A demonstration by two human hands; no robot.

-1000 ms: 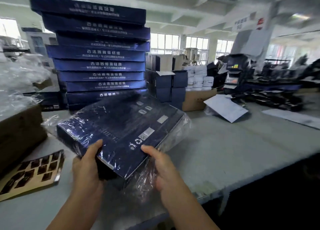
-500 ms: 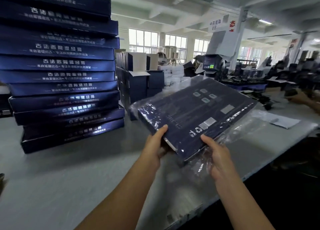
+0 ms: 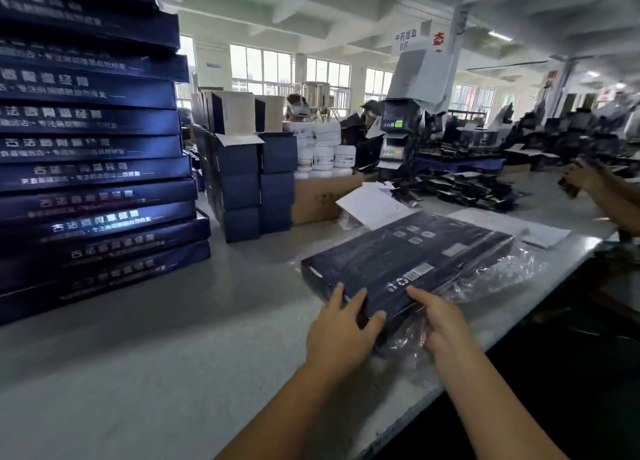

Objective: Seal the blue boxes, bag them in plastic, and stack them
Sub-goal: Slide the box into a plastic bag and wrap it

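1. Head camera, and here is the box point(image 3: 408, 252), lying flat on the table point(image 3: 173, 355) close to its right edge. It is inside the bag point(image 3: 502, 272) and well apart from the stack point(image 3: 97, 169) on the left.
2. The left hand point(image 3: 341, 335) rests on the near left corner, fingers spread and fairly straight across the top, thumb along the near edge.
3. The right hand point(image 3: 441, 324) grips the near end through bunched plastic. The thumb is on top; the other fingers are hidden beneath, so I cannot tell how they lie.
4. The job now, I judge, is tidying the loose bag mouth before stacking. Press down with the left so the box does not slide towards the edge.
5. Push the air out first, since the plastic looks slippery and puffed. Then draw the slack to the near end, smooth it and fold it under.
6. For the lift, take both short ends. The stack is tall and its layers sit askew, so set the box down square rather than shoving it.
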